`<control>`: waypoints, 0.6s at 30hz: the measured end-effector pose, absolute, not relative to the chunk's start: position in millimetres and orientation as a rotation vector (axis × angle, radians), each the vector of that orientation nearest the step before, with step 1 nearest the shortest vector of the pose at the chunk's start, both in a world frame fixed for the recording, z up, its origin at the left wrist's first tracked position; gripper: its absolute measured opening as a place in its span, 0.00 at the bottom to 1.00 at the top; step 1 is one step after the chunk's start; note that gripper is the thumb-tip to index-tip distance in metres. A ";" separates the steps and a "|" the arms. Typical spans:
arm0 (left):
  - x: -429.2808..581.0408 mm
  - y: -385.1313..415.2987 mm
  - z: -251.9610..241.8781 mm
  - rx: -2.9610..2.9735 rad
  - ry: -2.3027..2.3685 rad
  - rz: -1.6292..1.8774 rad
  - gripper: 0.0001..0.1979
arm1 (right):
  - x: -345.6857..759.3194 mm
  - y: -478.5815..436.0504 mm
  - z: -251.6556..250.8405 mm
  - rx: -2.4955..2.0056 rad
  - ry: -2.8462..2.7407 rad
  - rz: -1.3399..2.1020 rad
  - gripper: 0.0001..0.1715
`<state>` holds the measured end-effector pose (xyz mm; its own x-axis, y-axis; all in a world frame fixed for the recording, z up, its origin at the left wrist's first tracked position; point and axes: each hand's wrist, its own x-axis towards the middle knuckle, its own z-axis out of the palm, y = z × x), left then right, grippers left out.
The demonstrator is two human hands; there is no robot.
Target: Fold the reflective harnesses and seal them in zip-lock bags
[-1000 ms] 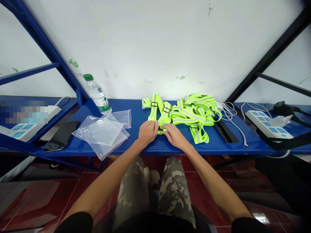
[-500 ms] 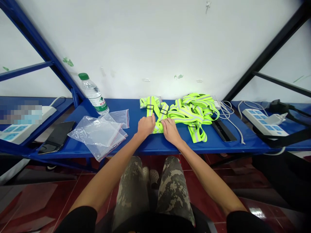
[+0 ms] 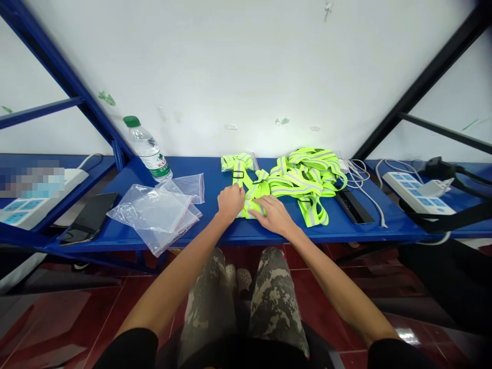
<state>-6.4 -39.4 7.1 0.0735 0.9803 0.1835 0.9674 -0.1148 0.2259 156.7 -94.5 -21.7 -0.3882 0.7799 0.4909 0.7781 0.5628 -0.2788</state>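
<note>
A neon-yellow reflective strap vest [image 3: 251, 192] lies partly folded on the blue shelf [image 3: 215, 228] in front of me. My left hand [image 3: 229, 201] is curled shut on the strap's left edge near a black buckle. My right hand [image 3: 273, 215] rests flat on the folded strap's near end, fingers stretched out and pressing down. A tangled pile of more neon straps [image 3: 307, 177] sits just right of the hands. A small folded strap bundle [image 3: 235, 161] lies behind them by the wall.
Several clear zip bags [image 3: 157, 207] lie left of my hands, with a water bottle [image 3: 148, 149] behind them and a black phone [image 3: 90, 218] further left. A black remote-like device [image 3: 351, 205], white cables [image 3: 363, 177] and a power strip [image 3: 417, 192] lie at right. Another power strip [image 3: 34, 197] sits at far left.
The strap has been folded in on itself and gathered closer to the shelf's front. My right hand went from pinching it to lying flat on it.
</note>
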 end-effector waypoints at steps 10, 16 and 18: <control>-20.8 -57.7 -1.0 2.338 1.768 0.774 0.12 | 165.9 -100.2 -20.3 -1.130 -2.338 0.082 0.29; -26.5 -77.8 -3.1 2.595 1.594 0.861 0.11 | 161.5 -95.4 -19.4 -1.145 -2.280 0.142 0.25; -25.6 -74.7 -2.7 2.620 1.626 0.805 0.14 | 159.5 -92.8 -19.9 -1.165 -2.239 0.169 0.24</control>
